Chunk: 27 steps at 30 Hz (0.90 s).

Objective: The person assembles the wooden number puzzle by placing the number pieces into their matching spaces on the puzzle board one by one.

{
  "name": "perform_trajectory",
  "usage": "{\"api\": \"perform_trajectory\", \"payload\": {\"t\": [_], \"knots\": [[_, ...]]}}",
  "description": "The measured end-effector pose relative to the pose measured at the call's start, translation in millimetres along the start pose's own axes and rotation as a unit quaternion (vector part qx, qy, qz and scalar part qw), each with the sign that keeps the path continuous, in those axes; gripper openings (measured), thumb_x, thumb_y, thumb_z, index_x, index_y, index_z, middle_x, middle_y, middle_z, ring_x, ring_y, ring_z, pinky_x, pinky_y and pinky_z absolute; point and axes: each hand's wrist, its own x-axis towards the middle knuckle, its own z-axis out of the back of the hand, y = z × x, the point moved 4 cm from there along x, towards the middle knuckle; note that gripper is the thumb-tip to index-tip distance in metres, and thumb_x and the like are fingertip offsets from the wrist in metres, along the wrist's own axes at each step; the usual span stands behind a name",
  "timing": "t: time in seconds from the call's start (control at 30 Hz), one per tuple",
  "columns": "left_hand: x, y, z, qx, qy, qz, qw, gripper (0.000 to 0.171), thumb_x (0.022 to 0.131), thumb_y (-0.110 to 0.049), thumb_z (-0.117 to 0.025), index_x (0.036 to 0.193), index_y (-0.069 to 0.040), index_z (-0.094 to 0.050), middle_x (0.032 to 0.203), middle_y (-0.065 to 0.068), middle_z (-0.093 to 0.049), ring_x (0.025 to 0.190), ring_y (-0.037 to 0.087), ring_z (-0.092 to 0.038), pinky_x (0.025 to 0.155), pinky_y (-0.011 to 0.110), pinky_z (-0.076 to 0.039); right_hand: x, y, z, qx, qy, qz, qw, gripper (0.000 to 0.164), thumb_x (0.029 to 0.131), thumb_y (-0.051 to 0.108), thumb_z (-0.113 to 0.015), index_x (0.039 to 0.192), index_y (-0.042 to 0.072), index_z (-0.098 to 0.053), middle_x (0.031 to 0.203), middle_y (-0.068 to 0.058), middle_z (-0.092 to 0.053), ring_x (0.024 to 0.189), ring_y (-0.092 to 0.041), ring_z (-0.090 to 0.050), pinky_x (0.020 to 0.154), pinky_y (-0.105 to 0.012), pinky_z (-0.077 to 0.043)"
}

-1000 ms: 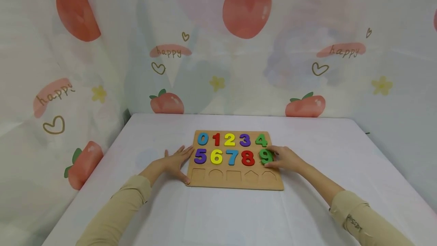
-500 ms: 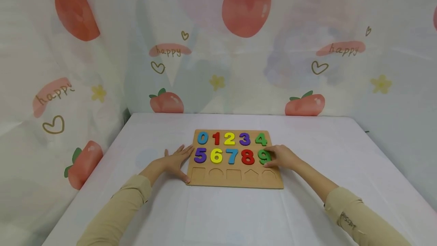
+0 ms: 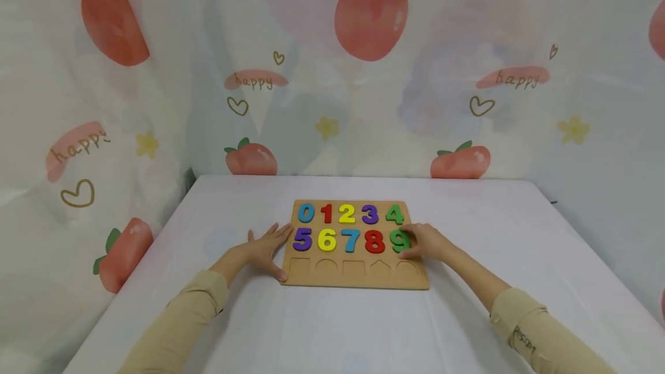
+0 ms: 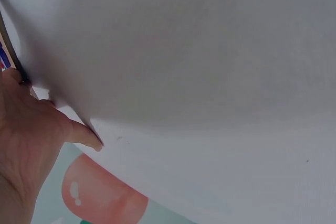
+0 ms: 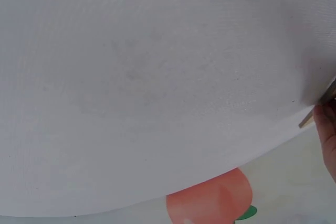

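A wooden number puzzle board (image 3: 336, 280) lies flat on the table. Coloured digits 0 to 4 fill its top row and 5 to 9 its middle row. My right hand (image 3: 430, 242) reaches in from the right side and pinches the green number 9 (image 3: 399, 240) between thumb and fingers, at its place below the green number 4 (image 3: 395, 214). My left hand (image 3: 264, 251) rests with fingers spread along the board's left edge, thumb at the lower left corner. The wrist views catch only part of each hand and slivers of the board.
Along the board's front row run several shallow outlines, among them a square recess (image 3: 354, 268). A white cloth covers the table (image 3: 332, 328). Behind and beside it hangs a curtain (image 3: 301, 149) printed with fruit and hearts.
The right hand has shifted slightly left with the green number 9, which now lines up better under the 4. The left hand stays at the board's edge. The head view has shifted slightly.
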Motion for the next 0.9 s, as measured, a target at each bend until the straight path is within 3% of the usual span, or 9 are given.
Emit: {"api": "perform_trajectory", "payload": {"t": [0.6,0.77,0.9], "knots": [[-0.7,-3.6,4.5,0.024,0.016,0.016,0.9995,0.122,0.064,-0.06,-0.076,0.153,-0.014,-0.006,0.161,0.004,0.001,0.147,0.034,0.005,0.101,0.077,0.002,-3.4,-0.2,1.8,0.021,-0.005,0.018,1.0,0.078,0.074,0.03,-0.08,0.128,-0.014,-0.046,0.127,-0.032,-0.054,0.118,-0.045,-0.051,0.098,-0.053,-0.042],[-3.6,-2.2,5.4,0.009,0.024,0.004,0.9997,0.113,0.072,-0.058,-0.072,0.152,-0.01,-0.008,0.16,0.008,0.0,0.146,0.036,0.003,0.105,0.074,-0.001,-10.8,0.2,10.2,0.046,-0.033,0.015,0.998,0.074,0.076,0.027,-0.078,0.131,-0.011,-0.046,0.131,-0.03,-0.051,0.123,-0.048,-0.045,0.1,-0.057,-0.039],[-8.4,-1.4,12.3,0.005,-0.007,-0.015,0.9998,0.099,0.08,-0.053,-0.066,0.15,-0.004,-0.016,0.159,0.015,-0.008,0.145,0.04,-0.005,0.11,0.067,-0.008,-19.0,2.6,18.1,0.063,-0.069,0.026,0.995,0.065,0.078,0.024,-0.077,0.129,-0.008,-0.05,0.13,-0.028,-0.053,0.123,-0.047,-0.046,0.099,-0.058,-0.039]]}}
